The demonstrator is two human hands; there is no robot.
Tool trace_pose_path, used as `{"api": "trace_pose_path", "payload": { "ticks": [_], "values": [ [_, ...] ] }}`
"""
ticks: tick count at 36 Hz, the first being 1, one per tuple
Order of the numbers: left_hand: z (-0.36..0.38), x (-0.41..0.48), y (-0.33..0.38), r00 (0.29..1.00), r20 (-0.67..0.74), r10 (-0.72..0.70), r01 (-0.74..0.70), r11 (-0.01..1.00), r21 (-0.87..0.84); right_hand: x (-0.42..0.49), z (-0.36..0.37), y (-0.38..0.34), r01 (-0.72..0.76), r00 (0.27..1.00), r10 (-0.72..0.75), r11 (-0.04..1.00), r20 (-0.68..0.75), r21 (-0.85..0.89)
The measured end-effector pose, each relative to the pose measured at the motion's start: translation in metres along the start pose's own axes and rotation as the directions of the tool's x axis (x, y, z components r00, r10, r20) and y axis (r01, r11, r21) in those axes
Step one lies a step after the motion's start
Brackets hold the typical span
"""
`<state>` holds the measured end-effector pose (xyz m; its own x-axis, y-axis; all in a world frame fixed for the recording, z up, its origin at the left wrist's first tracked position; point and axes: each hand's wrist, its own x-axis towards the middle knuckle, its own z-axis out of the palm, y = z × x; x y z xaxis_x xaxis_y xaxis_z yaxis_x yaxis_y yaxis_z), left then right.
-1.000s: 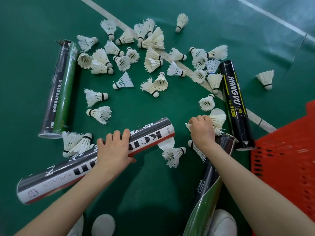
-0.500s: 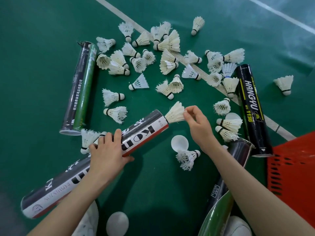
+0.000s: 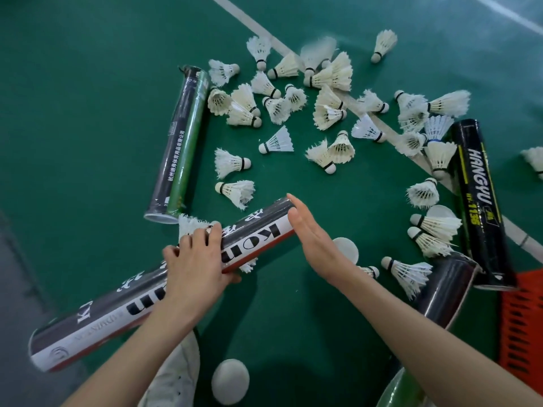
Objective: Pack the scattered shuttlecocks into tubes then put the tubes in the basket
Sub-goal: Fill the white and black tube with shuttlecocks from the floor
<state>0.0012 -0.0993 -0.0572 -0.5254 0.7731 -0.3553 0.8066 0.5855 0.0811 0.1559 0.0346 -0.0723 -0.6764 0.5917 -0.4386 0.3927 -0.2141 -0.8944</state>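
Note:
A long black, white and red tube [image 3: 255,233] lies slanted on the green floor. My left hand [image 3: 194,259] grips its middle from above. My right hand [image 3: 314,239] is flat with straight fingers, its palm against the tube's open upper end. The shuttlecock that went in is hidden inside. Several white shuttlecocks [image 3: 329,113] lie scattered beyond the tube. More shuttlecocks [image 3: 435,227] lie to the right. A red basket [image 3: 523,324] shows at the right edge.
A black and green tube [image 3: 182,145] lies at the left. A black HANGYU tube [image 3: 482,201] lies at the right, another dark tube [image 3: 446,292] under my right forearm. White caps [image 3: 230,380] [image 3: 348,249] lie on the floor. White court lines cross the back.
My right hand pinched a shuttlecock at the tube's mouth half a second ago. Now the shuttlecock is out of sight in the tube and the flat palm is at the opening.

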Motion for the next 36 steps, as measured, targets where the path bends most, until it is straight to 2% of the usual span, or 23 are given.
{"api": "trace_pose_path", "payload": {
  "ticks": [4, 7, 9, 12, 17, 21, 24, 29, 33, 36],
  "values": [
    [0.001, 0.003, -0.012, 0.998, 0.037, -0.044, 0.044, 0.999, 0.004, 0.014, 0.010, 0.002, -0.027, 0.999, 0.026, 0.999, 0.028, 0.030],
    [0.000, 0.008, -0.022, 0.993, 0.049, -0.105, 0.106, 0.994, -0.008, 0.026, 0.016, 0.006, -0.044, 0.997, 0.042, 0.999, -0.066, -0.021],
    [-0.001, 0.011, -0.031, 0.987, 0.043, -0.156, 0.158, 0.987, -0.026, 0.033, 0.020, 0.011, -0.094, 0.988, 0.075, 0.986, -0.136, -0.141],
    [-0.001, 0.015, -0.045, 0.979, 0.025, -0.203, 0.204, 0.978, -0.039, 0.041, 0.027, 0.024, -0.123, 0.991, 0.091, 0.897, -0.094, -0.424],
    [0.005, 0.017, -0.057, 0.972, 0.032, -0.233, 0.235, 0.971, -0.045, 0.038, 0.052, 0.033, -0.019, 0.998, 0.050, 0.825, 0.040, -0.565],
    [0.009, 0.016, -0.057, 0.972, 0.030, -0.234, 0.236, 0.970, -0.065, 0.037, 0.068, 0.033, -0.104, 0.986, 0.152, 0.890, 0.073, -0.443],
    [0.009, 0.015, -0.055, 0.977, 0.025, -0.211, 0.212, 0.975, -0.067, 0.036, 0.066, 0.030, -0.126, 0.985, 0.164, 0.898, 0.053, -0.422],
    [0.009, 0.013, -0.052, 0.981, 0.025, -0.190, 0.191, 0.981, -0.034, 0.036, 0.039, 0.027, -0.139, 0.976, 0.092, 0.959, -0.195, -0.246],
    [0.007, 0.011, -0.048, 0.985, 0.030, -0.172, 0.173, 0.985, -0.024, 0.033, 0.005, 0.026, -0.083, 0.913, -0.015, 0.971, -0.408, -0.222],
    [0.004, 0.010, -0.041, 0.990, 0.027, -0.139, 0.139, 0.990, -0.008, 0.032, -0.012, 0.021, 0.003, 0.871, -0.090, 0.984, -0.484, -0.177]
  ]
}}
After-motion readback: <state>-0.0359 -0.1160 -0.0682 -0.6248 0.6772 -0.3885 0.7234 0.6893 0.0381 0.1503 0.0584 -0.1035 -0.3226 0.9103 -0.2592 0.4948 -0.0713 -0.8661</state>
